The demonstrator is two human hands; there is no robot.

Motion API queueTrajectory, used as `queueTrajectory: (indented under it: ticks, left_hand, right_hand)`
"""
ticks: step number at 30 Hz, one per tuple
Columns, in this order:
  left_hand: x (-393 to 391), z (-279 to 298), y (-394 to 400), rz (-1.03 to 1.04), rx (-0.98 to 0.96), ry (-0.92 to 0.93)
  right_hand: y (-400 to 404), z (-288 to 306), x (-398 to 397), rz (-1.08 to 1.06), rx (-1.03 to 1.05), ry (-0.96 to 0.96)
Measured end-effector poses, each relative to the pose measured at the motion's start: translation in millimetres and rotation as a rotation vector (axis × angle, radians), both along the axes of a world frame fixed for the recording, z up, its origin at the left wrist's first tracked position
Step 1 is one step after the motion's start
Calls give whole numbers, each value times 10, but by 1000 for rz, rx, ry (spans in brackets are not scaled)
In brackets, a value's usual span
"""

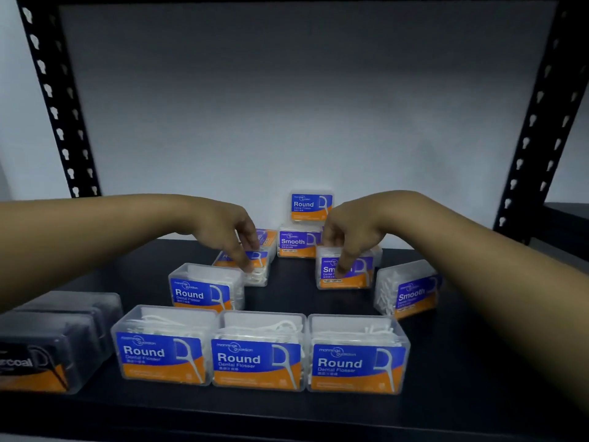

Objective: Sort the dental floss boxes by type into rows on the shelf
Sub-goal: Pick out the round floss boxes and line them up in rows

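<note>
Three clear Round floss boxes (pixel 258 355) stand in a row at the shelf's front edge. A fourth Round box (pixel 204 290) sits behind them on the left. My left hand (pixel 229 232) reaches down with fingertips on a lying Round box (pixel 255 271). My right hand (pixel 350 231) grips a Smooth box (pixel 345 272) from above. Another Smooth box (pixel 409 293) leans tilted at the right. At the back, a Smooth box (pixel 296 244) carries a Round box (pixel 310 205) on top.
Dark Charcoal floss boxes (pixel 47 342) stand at the front left. The black shelf board (pixel 478 362) has bare room at the right. Black perforated uprights (pixel 57 100) frame both sides, with a white wall behind.
</note>
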State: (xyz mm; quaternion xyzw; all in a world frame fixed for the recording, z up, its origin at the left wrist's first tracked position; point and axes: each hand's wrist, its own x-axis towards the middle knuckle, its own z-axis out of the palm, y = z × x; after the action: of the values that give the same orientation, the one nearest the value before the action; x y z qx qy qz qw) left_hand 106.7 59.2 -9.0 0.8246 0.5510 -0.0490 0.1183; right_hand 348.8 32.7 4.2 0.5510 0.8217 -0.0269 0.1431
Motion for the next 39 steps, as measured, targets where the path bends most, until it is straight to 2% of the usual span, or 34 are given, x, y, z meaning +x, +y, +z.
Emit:
queueTrajectory:
  ticks: [3,6,12,16,19,27,35,39]
  left_hand:
    - [53,21,-12,46,-15,44]
    - [112,21,-40,87,-1,76]
    - [204,47,-101,145,79,130]
    - [225,21,-93,110,153,141]
    - [239,-59,-87,79,224,112]
    - [252,-85,-90,32,240,88]
    - [299,-168,-25,-18,62,17]
    - [298,14,-41,-60,89,-65]
  right_hand:
    - [34,28,-29,-20,-35,59]
    - [101,81,-39,8,45,186]
    - [494,49,54,73,476,292]
    - [648,-78,77,76,649,291]
    - [694,-147,74,93,657,258]
    - [699,-173,67,113,664,303]
    - [604,-207,39,138,612,323]
    - [544,-124,93,103,676,408]
